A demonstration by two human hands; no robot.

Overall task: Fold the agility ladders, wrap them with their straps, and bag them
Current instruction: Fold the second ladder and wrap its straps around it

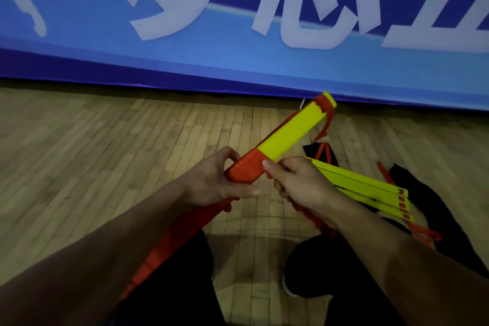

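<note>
1. Step in hand, as judged: binding the folded ladder bundle (288, 137) with its orange strap (244, 169).
2. Left hand (211, 180): fingers curled round the near, strap-covered end of the bundle, thumb on top.
3. Right hand (296, 180): thumb pinching the bundle at the edge of the wrap; slack orange strap trails from beneath this hand, though the fingers' hold on it is hidden.
4. Keep the rungs squared and the strap taut, laying each turn flat beside the last.
5. Bundle position: held above the wooden floor (105, 140), in front of the knees.
6. Long axis: runs from near-left to far-right, the far end tilted up toward the blue banner (185, 61).
7. A second ladder (370, 188) lies fanned on the black bag (434, 206), at right.
</note>
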